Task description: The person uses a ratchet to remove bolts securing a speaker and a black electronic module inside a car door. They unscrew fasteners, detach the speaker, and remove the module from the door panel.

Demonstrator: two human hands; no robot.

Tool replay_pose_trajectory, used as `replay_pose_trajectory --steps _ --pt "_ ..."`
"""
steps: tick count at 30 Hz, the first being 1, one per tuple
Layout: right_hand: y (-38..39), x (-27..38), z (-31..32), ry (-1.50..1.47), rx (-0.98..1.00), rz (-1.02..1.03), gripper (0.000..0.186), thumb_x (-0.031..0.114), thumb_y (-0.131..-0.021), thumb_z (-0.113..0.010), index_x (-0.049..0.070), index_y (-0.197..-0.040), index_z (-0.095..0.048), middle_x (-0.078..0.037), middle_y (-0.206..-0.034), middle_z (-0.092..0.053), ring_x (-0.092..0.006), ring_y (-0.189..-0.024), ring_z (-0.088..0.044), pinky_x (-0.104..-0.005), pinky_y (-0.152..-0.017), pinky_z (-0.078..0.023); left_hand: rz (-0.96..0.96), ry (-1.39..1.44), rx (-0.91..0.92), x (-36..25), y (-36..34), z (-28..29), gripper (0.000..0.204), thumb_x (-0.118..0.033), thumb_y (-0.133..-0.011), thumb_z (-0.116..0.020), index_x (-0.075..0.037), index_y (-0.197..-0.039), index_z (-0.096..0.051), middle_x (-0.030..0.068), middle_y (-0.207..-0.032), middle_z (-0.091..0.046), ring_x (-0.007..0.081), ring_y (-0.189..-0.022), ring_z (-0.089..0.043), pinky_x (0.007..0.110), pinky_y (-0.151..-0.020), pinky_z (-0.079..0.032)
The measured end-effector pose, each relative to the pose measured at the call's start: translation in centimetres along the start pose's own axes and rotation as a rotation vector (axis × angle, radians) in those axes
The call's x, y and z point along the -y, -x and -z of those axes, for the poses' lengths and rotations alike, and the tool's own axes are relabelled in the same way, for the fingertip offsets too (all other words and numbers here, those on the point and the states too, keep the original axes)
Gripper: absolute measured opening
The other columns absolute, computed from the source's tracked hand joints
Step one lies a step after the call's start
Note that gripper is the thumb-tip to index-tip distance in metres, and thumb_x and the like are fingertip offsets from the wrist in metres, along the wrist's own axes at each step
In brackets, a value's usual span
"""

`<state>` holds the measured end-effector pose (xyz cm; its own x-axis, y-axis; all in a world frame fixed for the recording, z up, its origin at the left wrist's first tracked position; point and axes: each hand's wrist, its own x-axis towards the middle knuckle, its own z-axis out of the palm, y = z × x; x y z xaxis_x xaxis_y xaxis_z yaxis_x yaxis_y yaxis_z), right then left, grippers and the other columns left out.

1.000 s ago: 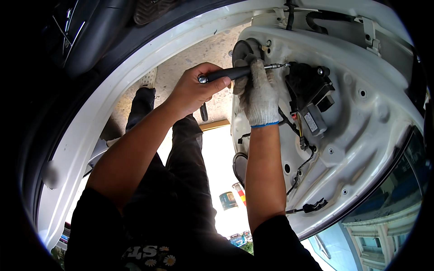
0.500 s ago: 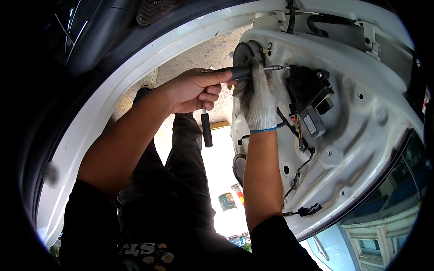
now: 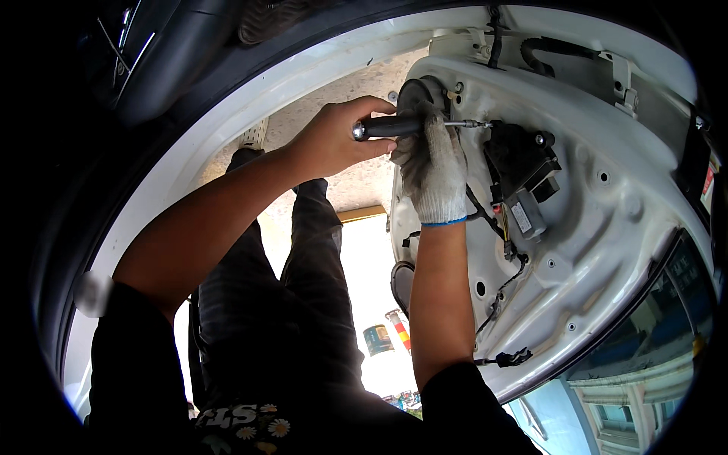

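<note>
Opened since last: my L fingers, wide abt screwdriver left of blk unit; gloved R fingers grip it.

Opening between door frame and door panel was partly blocked by left forearm. Gloved right hand obstructed the middle of the screwdriver; black motor unit stood at its tip. Wiring cluttered lower panel; room right of that.
</note>
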<state>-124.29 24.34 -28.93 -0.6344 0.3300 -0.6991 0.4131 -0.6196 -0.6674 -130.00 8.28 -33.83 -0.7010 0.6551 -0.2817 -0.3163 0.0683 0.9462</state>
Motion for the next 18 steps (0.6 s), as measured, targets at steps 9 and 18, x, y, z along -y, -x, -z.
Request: replay_pose_trajectory --steps 9,18 --pt "0.8 -0.8 -1.4 -0.077 -0.021 0.014 0.020 0.010 -0.096 -0.055 0.005 -0.116 -0.054 -0.010 -0.097 -0.065 -0.0127 -0.065 -0.060 -0.0248 -0.053 -0.052 0.715 1.177 -0.162 -3.6 1.7 -0.6 0.038 -0.042 -0.101 -0.046 -0.004 -0.105 -0.050 0.0058 -0.084 -0.060 0.0130 -0.073 -0.057 0.030 -0.075 -0.048" --pt "0.0 -1.4 -1.7 -0.149 0.017 0.053 0.019 0.010 -0.097 -0.054 0.005 -0.115 -0.056 -0.010 -0.099 -0.063 -0.0144 -0.072 -0.059 -0.0292 -0.063 -0.051 0.429 0.621 -0.561 -2.8 4.1 -3.3 0.022 -0.016 -0.093 -0.064 0.002 -0.100 -0.053 0.0136 -0.097 -0.068 0.0166 -0.089 -0.066 0.027 -0.083 -0.051"
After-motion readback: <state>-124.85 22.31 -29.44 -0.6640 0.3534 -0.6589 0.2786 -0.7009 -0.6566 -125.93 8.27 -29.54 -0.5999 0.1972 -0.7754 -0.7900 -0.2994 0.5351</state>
